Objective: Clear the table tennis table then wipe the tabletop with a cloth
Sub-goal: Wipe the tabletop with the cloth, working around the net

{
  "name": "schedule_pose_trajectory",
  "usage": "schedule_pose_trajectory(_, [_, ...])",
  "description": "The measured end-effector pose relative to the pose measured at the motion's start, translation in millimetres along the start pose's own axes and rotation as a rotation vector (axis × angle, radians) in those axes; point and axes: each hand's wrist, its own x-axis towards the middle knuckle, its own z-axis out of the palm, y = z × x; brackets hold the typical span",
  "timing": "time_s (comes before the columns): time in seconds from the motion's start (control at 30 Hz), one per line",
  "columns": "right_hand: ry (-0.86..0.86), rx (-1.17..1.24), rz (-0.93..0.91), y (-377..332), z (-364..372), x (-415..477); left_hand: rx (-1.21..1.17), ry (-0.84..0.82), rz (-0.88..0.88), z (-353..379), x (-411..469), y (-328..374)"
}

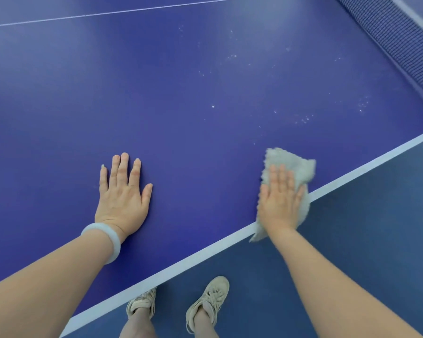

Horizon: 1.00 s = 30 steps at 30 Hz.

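While the person leans over it, the blue table fills most of the view, with blue floor below its white edge and the net at far right. On the table the left hand lies flat, grip wide, holding nothing. The right hand, fingers straight, presses the cloth down at the near edge, one corner overhanging. Pale shoes stand below. White specks dot the table beyond the cloth.

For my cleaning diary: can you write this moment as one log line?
step: wiping | right hand: pressing cloth at table edge | left hand: flat on table | white specks: near net
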Motion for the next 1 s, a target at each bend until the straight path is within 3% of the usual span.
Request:
schedule_pose_trajectory(0.07, [-0.003,0.017,0.082,2,-1,-4,-0.002,0.004,0.001,0,0,0])
schedule_pose_trajectory(0.13, [-0.002,0.028,0.000,-23,4,-25,-0.008,-0.001,-0.003,-1,0,-1])
schedule_pose_trajectory(0.3, [-0.051,-0.021,-0.510,-100,17,-78,-0.073,-0.009,-0.033,-5,1,1])
schedule_pose_trajectory(0.43, [-0.121,-0.054,-0.833,-96,11,-57,-0.241,0.084,-0.144,-15,27,13])
schedule_pose_trajectory(0.5, [-0.105,-0.084,-0.794,-65,6,-30,-0.230,0.076,-0.194,-16,45,24])
schedule_pose_trajectory(0.63, [-0.054,-0.034,-0.314,16,-5,20,-0.084,0.016,-0.293,0,60,43])
schedule_pose_trajectory(0.7, [-0.031,-0.048,-0.270,33,-9,21,-0.066,0.027,-0.304,5,61,45])
schedule_pose_trajectory(0.8, [-0.020,-0.054,-0.391,15,-7,4,-0.054,0.024,-0.305,8,60,43])
schedule_pose_trajectory(1.0, [-0.104,-0.059,-0.840,-87,6,7,-0.052,0.035,-0.322,9,60,42])
